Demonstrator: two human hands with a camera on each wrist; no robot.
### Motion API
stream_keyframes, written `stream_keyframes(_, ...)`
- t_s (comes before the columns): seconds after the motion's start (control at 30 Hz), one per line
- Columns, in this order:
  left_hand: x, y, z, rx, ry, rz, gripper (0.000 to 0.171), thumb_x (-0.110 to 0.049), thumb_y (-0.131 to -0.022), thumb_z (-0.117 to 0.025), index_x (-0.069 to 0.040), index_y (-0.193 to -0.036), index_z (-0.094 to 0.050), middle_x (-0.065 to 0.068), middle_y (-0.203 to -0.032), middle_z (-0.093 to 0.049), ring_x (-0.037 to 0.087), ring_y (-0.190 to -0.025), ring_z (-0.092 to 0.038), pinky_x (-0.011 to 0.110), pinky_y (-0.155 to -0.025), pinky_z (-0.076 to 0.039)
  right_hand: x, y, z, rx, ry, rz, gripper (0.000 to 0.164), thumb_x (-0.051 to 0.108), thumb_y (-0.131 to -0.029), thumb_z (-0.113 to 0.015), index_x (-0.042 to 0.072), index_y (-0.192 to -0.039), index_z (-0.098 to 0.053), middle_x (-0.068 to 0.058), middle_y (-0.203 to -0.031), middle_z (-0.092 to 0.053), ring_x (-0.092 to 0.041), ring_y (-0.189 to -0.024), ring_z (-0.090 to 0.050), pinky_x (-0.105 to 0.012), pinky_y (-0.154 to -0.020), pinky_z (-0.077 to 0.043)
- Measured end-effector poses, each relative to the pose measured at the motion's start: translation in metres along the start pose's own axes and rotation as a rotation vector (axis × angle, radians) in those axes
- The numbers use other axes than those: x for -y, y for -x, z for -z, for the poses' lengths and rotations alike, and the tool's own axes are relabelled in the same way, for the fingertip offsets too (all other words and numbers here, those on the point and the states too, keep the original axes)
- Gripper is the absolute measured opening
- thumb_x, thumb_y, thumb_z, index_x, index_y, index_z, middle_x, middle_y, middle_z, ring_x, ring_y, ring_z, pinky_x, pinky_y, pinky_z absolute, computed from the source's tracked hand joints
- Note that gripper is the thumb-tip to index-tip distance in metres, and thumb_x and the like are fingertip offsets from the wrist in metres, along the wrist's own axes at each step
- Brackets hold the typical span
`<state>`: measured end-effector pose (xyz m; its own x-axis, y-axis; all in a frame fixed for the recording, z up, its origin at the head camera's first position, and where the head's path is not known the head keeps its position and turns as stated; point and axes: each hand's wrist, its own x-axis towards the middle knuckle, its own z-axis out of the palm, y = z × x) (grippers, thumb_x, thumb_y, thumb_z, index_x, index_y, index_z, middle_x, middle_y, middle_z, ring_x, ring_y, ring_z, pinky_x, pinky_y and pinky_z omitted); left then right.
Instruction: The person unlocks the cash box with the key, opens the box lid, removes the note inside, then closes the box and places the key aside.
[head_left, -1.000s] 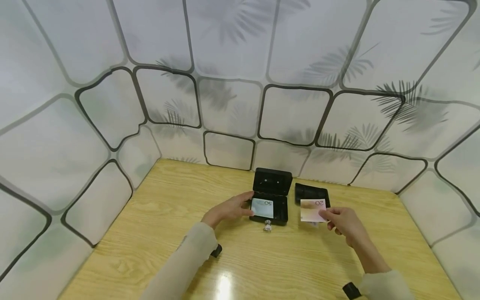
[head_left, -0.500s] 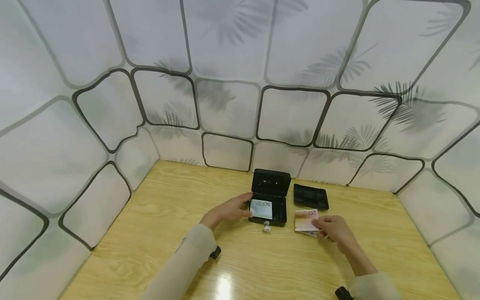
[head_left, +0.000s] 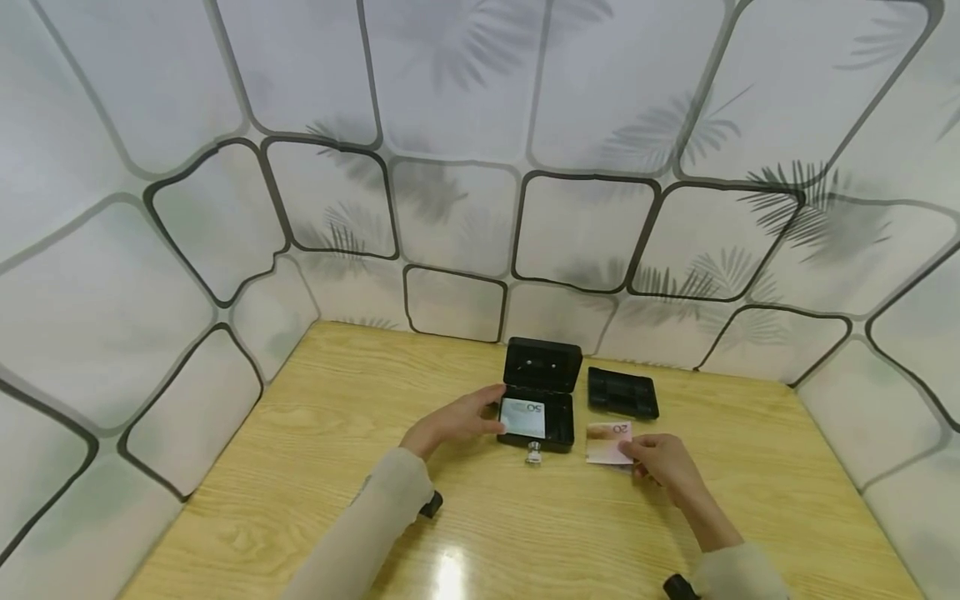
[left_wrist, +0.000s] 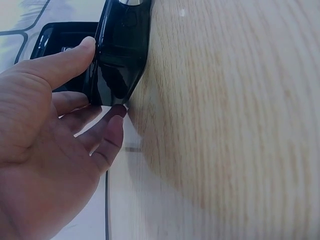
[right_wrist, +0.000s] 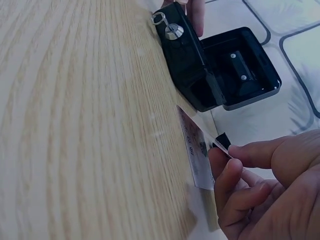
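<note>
A small black cash box stands with its lid raised. A bluish-green banknote marked 50 lies inside, on the left. My left hand grips the box's left side, thumb on the rim and fingers low against the outer wall. To the right of the box, my right hand pinches a folded pinkish banknote marked 20 between thumb and fingers. In the right wrist view the note hangs close to the tabletop, its folded halves spread slightly apart.
A black plastic tray lies right of the cash box, behind the right hand. A key sits in the lock on the box's front. The wooden table meets patterned walls at the back and sides.
My right hand has moved left and toward me with the 20 note, lower toward the table, uncovering the black tray. My left hand stays on the cash box.
</note>
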<state>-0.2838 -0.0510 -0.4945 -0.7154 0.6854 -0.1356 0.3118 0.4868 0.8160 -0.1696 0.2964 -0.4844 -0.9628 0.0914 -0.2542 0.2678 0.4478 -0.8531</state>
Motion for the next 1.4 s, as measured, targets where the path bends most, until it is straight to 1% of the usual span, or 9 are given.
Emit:
stream_keyframes(0.2, 0.000, 0.000, 0.000, 0.003, -0.013, 0.003, 0.077, -0.023, -0.104, -0.066, -0.003, -0.164, -0.022, 0.013, -0.170, -0.020, 0.030, -0.156, -0.018, 0.047, -0.125, -0.019, -0.001, -0.004, -0.003, -0.032, 0.033, -0.013, 0.025, 0.017, -0.102, -0.066, -0.007, -0.101, -0.074, -0.004, -0.061, -0.060, -0.011, -0.052, -0.044, -0.023, -0.046, -0.035)
stream_keyframes(0.43, 0.001, 0.000, 0.000, 0.000, -0.001, 0.001, 0.078, -0.023, -0.104, -0.066, -0.003, -0.164, -0.021, 0.013, -0.170, -0.020, 0.030, -0.156, -0.018, 0.047, -0.125, -0.019, -0.003, -0.006, -0.005, -0.049, 0.059, 0.012, 0.024, 0.016, -0.102, -0.065, -0.003, -0.089, -0.073, -0.004, -0.058, -0.059, -0.009, -0.047, -0.036, -0.023, -0.044, -0.032)
stream_keyframes(0.7, 0.002, -0.002, -0.001, 0.006, 0.000, -0.006, 0.077, -0.021, -0.104, -0.066, -0.003, -0.164, -0.021, 0.014, -0.170, -0.019, 0.030, -0.156, -0.018, 0.047, -0.125, -0.019, -0.005, -0.004, -0.005, -0.077, 0.080, 0.014, 0.027, 0.020, -0.102, -0.067, -0.004, -0.091, -0.073, -0.003, -0.057, -0.057, -0.009, -0.048, -0.036, -0.023, -0.044, -0.032)
stream_keyframes(0.83, 0.001, -0.001, 0.000, 0.001, -0.008, -0.009, 0.077, -0.021, -0.104, -0.066, -0.002, -0.164, -0.021, 0.015, -0.170, -0.020, 0.031, -0.156, -0.019, 0.047, -0.125, -0.020, -0.006, -0.004, -0.004, -0.097, 0.070, 0.002, 0.029, 0.020, -0.102, -0.067, -0.007, -0.096, -0.074, -0.003, -0.059, -0.058, -0.010, -0.050, -0.040, -0.024, -0.045, -0.034)
stream_keyframes(0.93, 0.000, -0.001, 0.000, 0.000, -0.017, -0.010, 0.077, -0.021, -0.104, -0.066, -0.001, -0.164, -0.021, 0.015, -0.170, -0.020, 0.031, -0.156, -0.019, 0.047, -0.125, -0.020, -0.005, -0.003, -0.001, -0.117, 0.056, 0.002, 0.032, 0.019, -0.102, -0.066, -0.011, -0.106, -0.073, -0.004, -0.067, -0.063, -0.012, -0.055, -0.050, -0.025, -0.047, -0.039)
stream_keyframes(1.07, 0.000, -0.001, 0.000, 0.001, -0.019, -0.009, 0.077, -0.020, -0.104, -0.065, 0.000, -0.163, -0.021, 0.016, -0.170, -0.020, 0.032, -0.156, -0.019, 0.047, -0.125, -0.020, 0.000, -0.001, 0.004, -0.148, 0.041, 0.011, 0.039, 0.022, -0.104, -0.064, -0.015, -0.119, -0.068, -0.009, -0.087, -0.071, -0.016, -0.065, -0.061, -0.027, -0.049, -0.046)
stream_keyframes(1.13, 0.000, -0.001, 0.000, 0.003, -0.016, -0.008, 0.077, -0.020, -0.104, -0.065, -0.001, -0.164, -0.021, 0.016, -0.170, -0.020, 0.032, -0.156, -0.019, 0.048, -0.125, -0.020, 0.003, -0.001, 0.008, -0.169, 0.048, 0.019, 0.043, 0.024, -0.105, -0.063, -0.015, -0.122, -0.065, -0.014, -0.093, -0.072, -0.018, -0.067, -0.062, -0.027, -0.047, -0.044)
stream_keyframes(1.23, 0.000, -0.001, 0.000, 0.005, -0.012, -0.004, 0.077, -0.020, -0.104, -0.065, -0.001, -0.164, -0.021, 0.015, -0.170, -0.020, 0.032, -0.156, -0.019, 0.048, -0.125, -0.020, 0.011, 0.000, 0.012, -0.207, 0.057, 0.029, 0.043, 0.025, -0.104, -0.063, -0.014, -0.124, -0.064, -0.021, -0.099, -0.070, -0.019, -0.066, -0.063, -0.026, -0.043, -0.036)
stream_keyframes(1.4, -0.001, -0.002, 0.000, 0.007, -0.017, 0.008, 0.077, -0.021, -0.104, -0.065, -0.003, -0.164, -0.021, 0.014, -0.170, -0.019, 0.031, -0.156, -0.019, 0.047, -0.125, -0.019, 0.029, 0.003, 0.015, -0.207, 0.064, 0.056, 0.044, 0.024, -0.104, -0.063, -0.013, -0.129, -0.063, -0.028, -0.112, -0.068, -0.026, -0.069, -0.067, -0.026, -0.041, -0.031)
